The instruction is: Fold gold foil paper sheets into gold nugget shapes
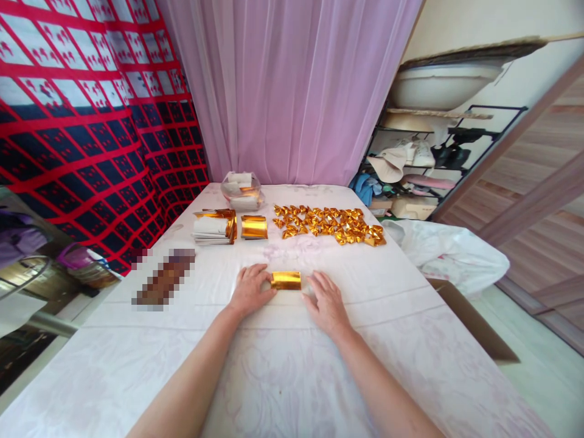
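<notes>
A small gold foil paper sheet [286, 280] lies in front of me on the cloth-covered table, its shiny side up. My left hand [250, 291] has its thumb and fingers closed at the sheet's left edge. Beside the right edge is my right hand [327, 302], its thumb and fingers apart, with a small gap to the foil. Farther back sit a short stack of gold sheets [254, 227] and a larger stack of white-backed foil paper [210, 230]. Several folded gold foil pieces [319, 220] are spread in rows to their right.
A clear plastic bag of papers [241, 190] stands at the table's far edge. On the left lies a pixelated brown object [164, 278]. Off the right side are a white plastic bag [456, 252], a cardboard box [474, 322] and a loaded rack [424, 146].
</notes>
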`<state>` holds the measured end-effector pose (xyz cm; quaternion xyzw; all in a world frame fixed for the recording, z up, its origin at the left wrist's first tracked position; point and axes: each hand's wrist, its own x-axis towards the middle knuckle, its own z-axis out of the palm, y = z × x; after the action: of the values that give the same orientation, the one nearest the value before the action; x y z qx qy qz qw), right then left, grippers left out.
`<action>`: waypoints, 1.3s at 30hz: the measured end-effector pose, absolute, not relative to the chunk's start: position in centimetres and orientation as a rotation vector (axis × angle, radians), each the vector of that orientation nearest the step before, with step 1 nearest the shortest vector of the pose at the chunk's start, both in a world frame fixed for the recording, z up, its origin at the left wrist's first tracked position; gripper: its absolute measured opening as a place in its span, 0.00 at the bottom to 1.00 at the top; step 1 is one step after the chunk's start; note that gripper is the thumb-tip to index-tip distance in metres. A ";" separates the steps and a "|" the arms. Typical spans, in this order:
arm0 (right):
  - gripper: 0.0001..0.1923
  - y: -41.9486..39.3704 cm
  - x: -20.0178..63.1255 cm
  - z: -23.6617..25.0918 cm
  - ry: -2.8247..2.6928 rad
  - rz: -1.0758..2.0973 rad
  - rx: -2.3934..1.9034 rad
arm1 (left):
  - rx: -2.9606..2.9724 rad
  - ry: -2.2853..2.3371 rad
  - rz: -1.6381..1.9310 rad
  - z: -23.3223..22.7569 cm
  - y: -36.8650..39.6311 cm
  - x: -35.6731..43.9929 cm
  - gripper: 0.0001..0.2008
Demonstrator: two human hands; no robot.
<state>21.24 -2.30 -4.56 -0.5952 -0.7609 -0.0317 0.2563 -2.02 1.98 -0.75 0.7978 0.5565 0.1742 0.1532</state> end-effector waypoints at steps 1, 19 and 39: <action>0.21 -2.2 21.3 -4.7 -2.050 -0.068 -1.622 | 2.290 1.589 0.500 -0.7 1.9 -2.0 0.09; 0.04 -1.1 21.0 -2.9 -1.973 0.266 -1.300 | 2.256 1.509 0.595 -1.6 1.1 -2.8 0.03; 0.09 -1.8 20.2 -1.8 -1.926 0.285 -1.190 | 2.275 1.400 0.897 -1.9 0.8 -3.2 0.09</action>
<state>20.21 -1.80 -1.76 -0.4742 -0.7673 0.1134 0.4165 -3.17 0.80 -1.93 0.7969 0.4903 0.3140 0.1613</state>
